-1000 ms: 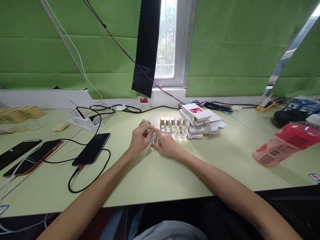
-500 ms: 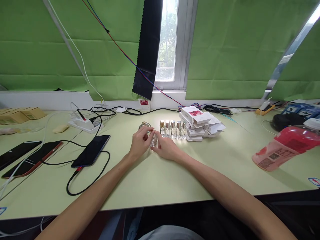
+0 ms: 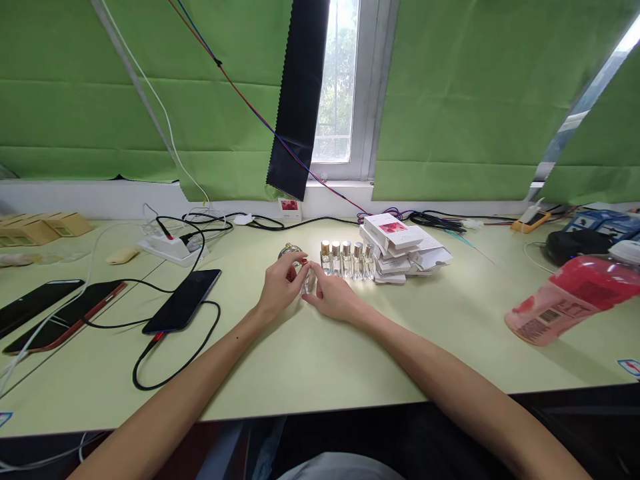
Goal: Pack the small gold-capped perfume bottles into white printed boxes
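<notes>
A small clear glass perfume bottle (image 3: 309,284) is between my two hands at the middle of the table. My left hand (image 3: 281,281) is closed, its fingertips pinching near the bottle's top. From the other side my right hand (image 3: 333,292) has thumb and fingers closed round the bottle's body. The fingers hide much of the bottle, its top included. Just behind my left hand sits a round, gold-trimmed glass object (image 3: 289,249), partly covered. Several perfume bottles (image 3: 347,260) with gold and silver tops stand in a row to the right of my hands.
White cartons (image 3: 393,237) are piled right of the row. A pink drink bottle (image 3: 565,297) stands at the right. Phones, including a cabled one (image 3: 184,301), lie at the left near a white power strip (image 3: 170,248). Black cables (image 3: 300,223) run along the back.
</notes>
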`<state>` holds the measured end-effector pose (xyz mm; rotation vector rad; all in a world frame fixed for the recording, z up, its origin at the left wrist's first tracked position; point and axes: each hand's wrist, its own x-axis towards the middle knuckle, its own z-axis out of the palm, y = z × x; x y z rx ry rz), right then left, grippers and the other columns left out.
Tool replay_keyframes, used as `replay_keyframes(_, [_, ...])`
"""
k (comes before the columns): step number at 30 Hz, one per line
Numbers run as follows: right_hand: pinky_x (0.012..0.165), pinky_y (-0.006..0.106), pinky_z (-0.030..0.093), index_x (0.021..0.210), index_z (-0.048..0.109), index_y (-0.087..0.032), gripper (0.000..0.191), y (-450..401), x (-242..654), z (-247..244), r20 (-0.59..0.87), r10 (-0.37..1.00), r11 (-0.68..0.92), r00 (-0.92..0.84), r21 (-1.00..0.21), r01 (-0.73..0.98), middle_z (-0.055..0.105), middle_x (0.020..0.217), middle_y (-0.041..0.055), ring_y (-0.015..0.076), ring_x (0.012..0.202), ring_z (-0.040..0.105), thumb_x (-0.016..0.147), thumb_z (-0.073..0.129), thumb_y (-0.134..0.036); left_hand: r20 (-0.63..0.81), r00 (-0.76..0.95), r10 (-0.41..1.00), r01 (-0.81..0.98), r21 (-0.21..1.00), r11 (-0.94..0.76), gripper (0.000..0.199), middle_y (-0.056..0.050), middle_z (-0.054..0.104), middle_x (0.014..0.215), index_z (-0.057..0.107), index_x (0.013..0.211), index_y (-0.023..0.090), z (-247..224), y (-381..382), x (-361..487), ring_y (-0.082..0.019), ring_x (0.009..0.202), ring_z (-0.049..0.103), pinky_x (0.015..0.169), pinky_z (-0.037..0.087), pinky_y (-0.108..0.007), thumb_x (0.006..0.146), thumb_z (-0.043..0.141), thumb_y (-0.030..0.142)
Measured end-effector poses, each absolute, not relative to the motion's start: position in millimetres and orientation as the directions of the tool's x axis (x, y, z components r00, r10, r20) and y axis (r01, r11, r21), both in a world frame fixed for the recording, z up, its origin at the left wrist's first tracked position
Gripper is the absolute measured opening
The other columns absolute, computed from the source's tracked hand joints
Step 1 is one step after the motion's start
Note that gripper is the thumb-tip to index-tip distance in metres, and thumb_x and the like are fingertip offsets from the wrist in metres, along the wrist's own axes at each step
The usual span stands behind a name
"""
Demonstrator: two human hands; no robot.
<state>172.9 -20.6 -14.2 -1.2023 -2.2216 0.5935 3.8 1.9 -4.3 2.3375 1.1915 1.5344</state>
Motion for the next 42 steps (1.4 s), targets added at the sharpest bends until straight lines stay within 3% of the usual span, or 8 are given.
replay_keyframes(22, [0.063,0.027,0.037,0.15,0.031,-0.02,0.068,-20.0,173.2,-14.8,0.262,0.852,0.512,-0.454,-0.601,0.614,0.059,0.068,-0.0059,0.018,0.064,0.057,0.091,0.063,-0.03,0.739,0.265,0.619,0.578,0.391,-0.716,0.014,0.0,0.068,0.091,0.065,0.105,0.02,-2.2,1.4,-0.5,-0.005,0.05,0.048,0.052,0.045,-0.022,0.092,0.061,0.025])
replay_keyframes(42, [0.066,0.028,0.039,0.151,0.03,-0.019,0.067,-19.8,173.8,-15.0,0.26,0.848,0.518,-0.463,-0.595,0.615,0.062,0.071,-0.0048,0.0182,0.067,0.059,0.093,0.061,-0.032,0.669,0.265,0.694,0.586,0.46,-0.667,0.027,-0.003,0.07,0.099,0.061,0.114,0.019,4.3,-2.3,-1.3,-0.006,0.05,0.052,0.053,0.048,-0.024,0.09,0.061,0.034])
